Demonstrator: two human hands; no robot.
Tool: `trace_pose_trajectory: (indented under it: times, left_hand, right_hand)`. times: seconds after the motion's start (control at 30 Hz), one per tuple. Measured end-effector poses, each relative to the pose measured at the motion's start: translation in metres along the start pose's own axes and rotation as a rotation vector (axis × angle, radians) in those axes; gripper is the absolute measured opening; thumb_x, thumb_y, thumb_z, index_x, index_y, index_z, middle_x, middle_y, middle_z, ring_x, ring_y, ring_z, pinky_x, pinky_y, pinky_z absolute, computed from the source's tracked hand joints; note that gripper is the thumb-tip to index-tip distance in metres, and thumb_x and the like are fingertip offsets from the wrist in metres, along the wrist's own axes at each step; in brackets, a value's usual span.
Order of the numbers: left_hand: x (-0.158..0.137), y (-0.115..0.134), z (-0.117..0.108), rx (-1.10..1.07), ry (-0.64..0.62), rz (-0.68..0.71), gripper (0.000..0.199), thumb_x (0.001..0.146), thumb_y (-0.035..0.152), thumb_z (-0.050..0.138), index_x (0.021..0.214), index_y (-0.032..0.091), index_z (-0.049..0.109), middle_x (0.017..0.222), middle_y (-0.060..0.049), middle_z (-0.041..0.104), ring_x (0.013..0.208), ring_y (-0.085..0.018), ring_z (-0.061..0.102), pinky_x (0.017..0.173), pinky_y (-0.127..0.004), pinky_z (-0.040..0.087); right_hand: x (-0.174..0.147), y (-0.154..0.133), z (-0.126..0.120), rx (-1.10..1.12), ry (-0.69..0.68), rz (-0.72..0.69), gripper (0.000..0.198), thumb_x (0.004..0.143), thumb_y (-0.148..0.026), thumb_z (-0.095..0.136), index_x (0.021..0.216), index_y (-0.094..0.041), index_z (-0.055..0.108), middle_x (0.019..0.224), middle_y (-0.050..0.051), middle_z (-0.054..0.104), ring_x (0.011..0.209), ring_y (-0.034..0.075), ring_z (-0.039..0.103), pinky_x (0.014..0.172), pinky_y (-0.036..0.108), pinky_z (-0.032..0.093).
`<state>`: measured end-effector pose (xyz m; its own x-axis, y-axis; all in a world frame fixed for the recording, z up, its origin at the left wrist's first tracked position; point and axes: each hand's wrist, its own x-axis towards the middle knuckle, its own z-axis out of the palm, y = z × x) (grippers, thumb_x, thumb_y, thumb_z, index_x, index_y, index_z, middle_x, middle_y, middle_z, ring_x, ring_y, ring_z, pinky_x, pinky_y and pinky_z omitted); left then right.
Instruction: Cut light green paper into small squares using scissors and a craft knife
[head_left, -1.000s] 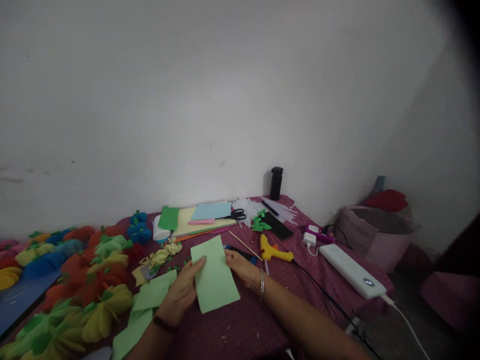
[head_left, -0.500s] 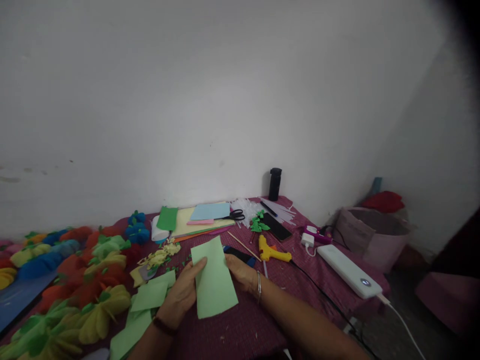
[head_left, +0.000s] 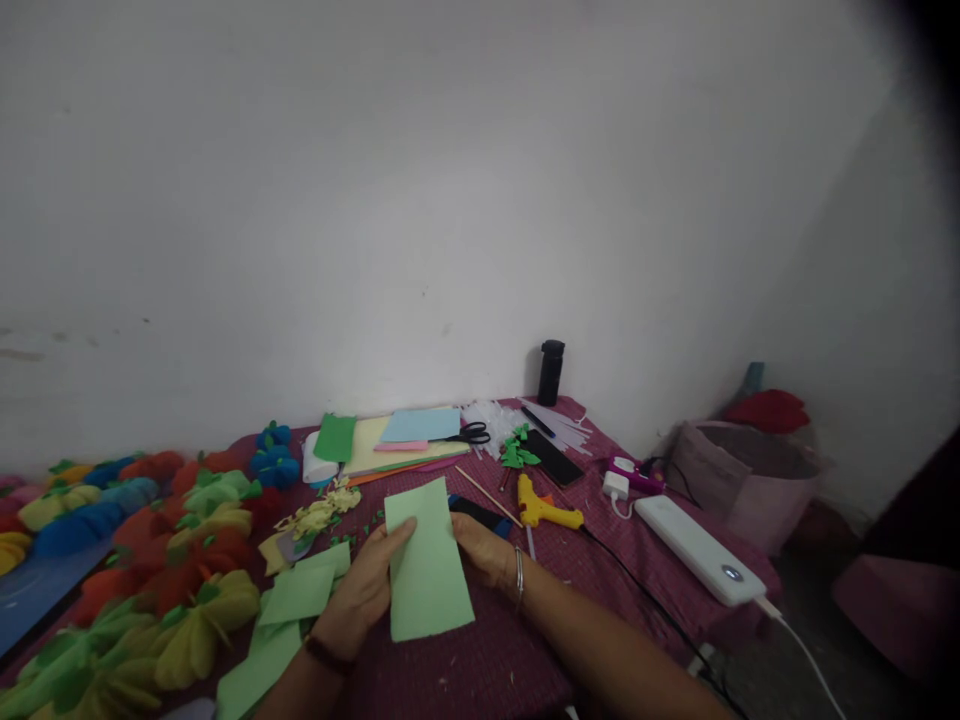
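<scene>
A light green sheet [head_left: 429,565], of paper or thin foam, is held up between both hands over the table. My left hand [head_left: 367,580] grips its left edge, thumb on the front face and fingers behind. On the right edge my right hand [head_left: 480,548] pinches it; those fingertips are partly hidden behind the sheet. More light green pieces [head_left: 300,595] lie beside my left hand. Just past my right hand are a dark blue and black object [head_left: 480,513], partly covered, a thin wooden stick [head_left: 487,494] and a yellow glue gun [head_left: 546,506].
Colourful flower-like puffs [head_left: 180,550] crowd the left side. At the back lie coloured sheets [head_left: 420,426], scissors [head_left: 471,433], green leaf cutouts [head_left: 517,450] and a phone [head_left: 553,458]. A black bottle [head_left: 550,372] stands by the wall. A white power bank [head_left: 701,550] with a cable sits right.
The sheet has turned slightly more upright, still in both hands. The view has shifted very little. Everything else on the table stays as it was.
</scene>
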<state>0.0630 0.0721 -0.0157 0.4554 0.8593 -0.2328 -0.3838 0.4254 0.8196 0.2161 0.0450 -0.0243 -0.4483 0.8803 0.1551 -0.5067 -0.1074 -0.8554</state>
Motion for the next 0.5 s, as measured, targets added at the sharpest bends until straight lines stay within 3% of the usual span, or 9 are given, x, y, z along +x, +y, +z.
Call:
trace_pose_trajectory:
  times: [0.5]
  left_hand:
    - [-0.0059, 0.0043, 0.0077, -0.008, 0.039, -0.01, 0.025, 0.064, 0.023, 0.077, 0.084, 0.012, 0.066, 0.068, -0.005, 0.073, 0.052, -0.018, 0.066, 0.054, -0.027, 0.055]
  right_hand:
    - [0.0, 0.006, -0.0064, -0.033, -0.002, -0.019, 0.068, 0.061, -0.065, 0.069, 0.105, -0.013, 0.063, 0.097, 0.012, 0.068, 0.096, 0.027, 0.062, 0.088, 0.044, 0.043]
